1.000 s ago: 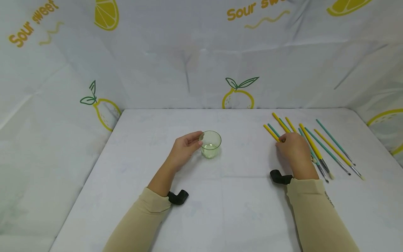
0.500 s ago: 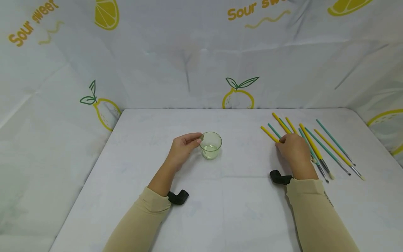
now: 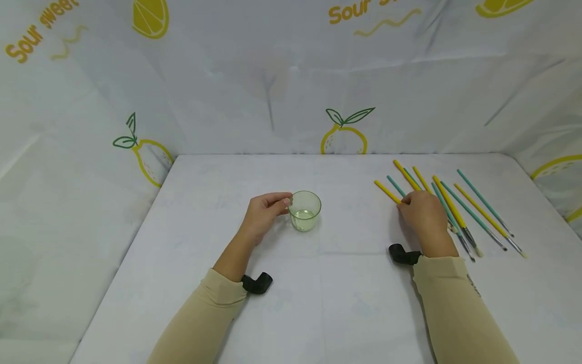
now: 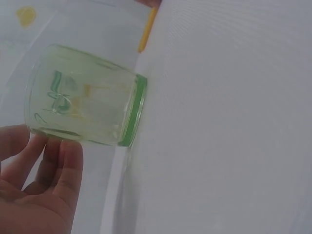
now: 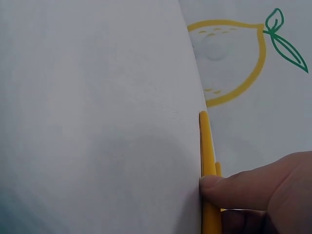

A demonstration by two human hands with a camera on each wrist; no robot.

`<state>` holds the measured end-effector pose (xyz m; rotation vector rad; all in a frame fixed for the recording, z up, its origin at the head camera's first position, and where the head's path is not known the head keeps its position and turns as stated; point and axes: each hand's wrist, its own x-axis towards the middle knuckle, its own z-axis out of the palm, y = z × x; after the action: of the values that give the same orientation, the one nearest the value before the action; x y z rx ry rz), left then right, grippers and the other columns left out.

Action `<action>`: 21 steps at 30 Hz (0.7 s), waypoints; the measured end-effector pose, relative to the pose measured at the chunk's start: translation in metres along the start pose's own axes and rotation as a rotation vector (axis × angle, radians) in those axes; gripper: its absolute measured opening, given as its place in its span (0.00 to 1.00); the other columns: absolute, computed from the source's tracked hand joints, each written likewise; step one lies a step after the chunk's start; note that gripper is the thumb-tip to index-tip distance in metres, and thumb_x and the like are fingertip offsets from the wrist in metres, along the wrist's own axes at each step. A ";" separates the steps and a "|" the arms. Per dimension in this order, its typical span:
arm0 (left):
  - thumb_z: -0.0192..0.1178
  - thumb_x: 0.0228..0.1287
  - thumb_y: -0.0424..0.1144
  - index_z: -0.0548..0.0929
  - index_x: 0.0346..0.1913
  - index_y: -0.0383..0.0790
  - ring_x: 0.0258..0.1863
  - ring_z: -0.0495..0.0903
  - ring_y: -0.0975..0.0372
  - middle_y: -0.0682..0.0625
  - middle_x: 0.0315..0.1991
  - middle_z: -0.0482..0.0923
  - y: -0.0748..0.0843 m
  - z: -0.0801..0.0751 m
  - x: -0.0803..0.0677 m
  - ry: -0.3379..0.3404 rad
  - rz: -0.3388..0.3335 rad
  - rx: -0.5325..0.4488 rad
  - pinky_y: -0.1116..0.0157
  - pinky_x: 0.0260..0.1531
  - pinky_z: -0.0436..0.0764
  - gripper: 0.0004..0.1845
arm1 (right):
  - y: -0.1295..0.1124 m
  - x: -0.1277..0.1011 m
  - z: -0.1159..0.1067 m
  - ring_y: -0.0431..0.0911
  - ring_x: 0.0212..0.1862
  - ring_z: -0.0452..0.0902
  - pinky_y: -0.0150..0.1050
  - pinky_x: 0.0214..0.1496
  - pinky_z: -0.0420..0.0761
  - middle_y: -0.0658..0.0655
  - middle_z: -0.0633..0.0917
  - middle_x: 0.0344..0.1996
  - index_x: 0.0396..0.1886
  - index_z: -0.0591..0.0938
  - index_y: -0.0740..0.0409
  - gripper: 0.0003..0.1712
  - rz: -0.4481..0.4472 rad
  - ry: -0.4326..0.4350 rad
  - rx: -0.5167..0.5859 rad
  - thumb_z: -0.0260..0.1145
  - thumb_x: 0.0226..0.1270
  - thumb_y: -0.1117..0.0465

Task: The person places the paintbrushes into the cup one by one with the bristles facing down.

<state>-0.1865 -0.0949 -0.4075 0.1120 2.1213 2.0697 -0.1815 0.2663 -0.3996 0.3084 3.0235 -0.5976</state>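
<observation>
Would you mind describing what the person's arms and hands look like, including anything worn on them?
Both arms wear long, close-fitting beige sleeves that end at the wrists: the left sleeve and the right sleeve. A small black L-shaped device is mounted at each wrist, one on the left and one on the right. The left hand and right hand are bare; no gloves, rings or watch show.

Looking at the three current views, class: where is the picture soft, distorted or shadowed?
Head view: even, soft light; wide-angle lens bows the white table edges; faint shadows under both hands. Left wrist view: the clear green plastic cup is close and hazy, washed out, left hand blurred. Right wrist view: yellow paintbrush handle and right hand sharp enough, with a dim shadow on the table.
</observation>
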 end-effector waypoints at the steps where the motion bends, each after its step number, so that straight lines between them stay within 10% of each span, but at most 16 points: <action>1: 0.61 0.69 0.35 0.84 0.53 0.33 0.49 0.82 0.54 0.41 0.51 0.83 0.000 0.000 0.000 -0.001 0.004 -0.001 0.64 0.50 0.84 0.14 | 0.000 0.000 0.000 0.63 0.43 0.78 0.53 0.37 0.79 0.71 0.83 0.45 0.46 0.84 0.70 0.16 -0.003 0.000 0.000 0.62 0.69 0.59; 21: 0.56 0.70 0.32 0.80 0.60 0.34 0.64 0.75 0.59 0.45 0.60 0.80 -0.005 -0.002 -0.001 -0.084 0.026 -0.060 0.65 0.64 0.74 0.18 | -0.036 -0.013 -0.004 0.62 0.44 0.77 0.52 0.39 0.78 0.69 0.81 0.45 0.49 0.84 0.67 0.16 -0.126 0.093 0.035 0.61 0.72 0.60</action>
<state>-0.1855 -0.0972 -0.4121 0.2149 2.0176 2.1025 -0.1762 0.2329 -0.3813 0.1521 3.1429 -0.6636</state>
